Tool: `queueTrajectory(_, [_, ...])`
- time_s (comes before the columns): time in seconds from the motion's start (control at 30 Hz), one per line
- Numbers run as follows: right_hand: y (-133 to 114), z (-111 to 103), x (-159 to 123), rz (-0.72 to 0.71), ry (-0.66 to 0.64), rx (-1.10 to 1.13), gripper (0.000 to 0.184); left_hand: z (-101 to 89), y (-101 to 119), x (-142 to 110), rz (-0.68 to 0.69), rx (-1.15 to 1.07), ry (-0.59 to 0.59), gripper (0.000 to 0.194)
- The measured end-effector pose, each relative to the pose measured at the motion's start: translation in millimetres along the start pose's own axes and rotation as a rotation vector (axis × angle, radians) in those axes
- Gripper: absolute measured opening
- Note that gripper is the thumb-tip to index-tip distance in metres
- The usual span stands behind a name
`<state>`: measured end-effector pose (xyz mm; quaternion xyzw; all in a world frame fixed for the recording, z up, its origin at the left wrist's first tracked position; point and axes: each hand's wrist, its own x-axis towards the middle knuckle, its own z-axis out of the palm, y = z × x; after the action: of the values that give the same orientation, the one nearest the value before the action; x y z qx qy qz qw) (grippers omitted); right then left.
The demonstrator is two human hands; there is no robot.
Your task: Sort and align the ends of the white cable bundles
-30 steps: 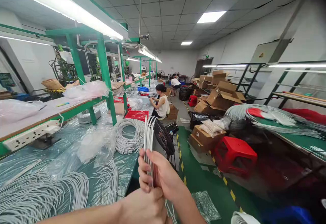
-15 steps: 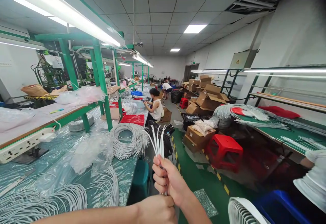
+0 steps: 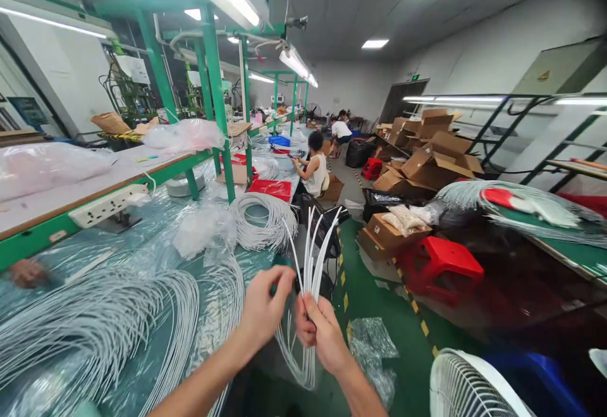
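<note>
Mostly upright, your white cable bundle (image 3: 310, 268) has its long axis running up and down, the loose ends pointing upward and fanning apart. It passes through your right hand (image 3: 323, 328), fingers closed around it, just to the right of your left hand (image 3: 264, 303). That one is half curled; whether it pinches anything, you can't tell. Your right fingers hide the bundle's middle; its lower loop is blurred.

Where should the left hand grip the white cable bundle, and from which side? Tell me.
Probably just above the right hand, coming from the left, where the left hand already is. There the white cable bundle is gathered narrow and roughly upright; higher up its ends fan apart, and lower down it hangs in a loose loop.
</note>
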<state>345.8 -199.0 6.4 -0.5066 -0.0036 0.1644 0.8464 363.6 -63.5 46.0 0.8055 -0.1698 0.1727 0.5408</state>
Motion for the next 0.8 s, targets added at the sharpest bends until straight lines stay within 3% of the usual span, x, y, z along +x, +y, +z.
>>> queueTrajectory(0.1, [7.4, -1.0, -7.0, 0.035, -0.097, -0.067, 0.064, -0.1, 2.3, 18.6, -0.257, -0.299, -0.082, 0.043])
queueTrajectory(0.27, [13.5, -12.7, -13.1, 0.084, -0.142, -0.092, 0.067, 14.2, -0.3, 19.3, -0.332, -0.405, -0.119, 0.056])
queueTrajectory(0.53, [25.2, -27.0, -18.0, 0.103, -0.107, -0.128, 0.068, 25.8, 0.2, 31.4, -0.304, -0.476, -0.126, 0.056])
queueTrajectory(0.8, [27.6, -33.1, -30.5, 0.035, 0.021, -0.197, 0.071, 19.8, -1.6, 41.8, -0.227, -0.222, -0.128, 0.055])
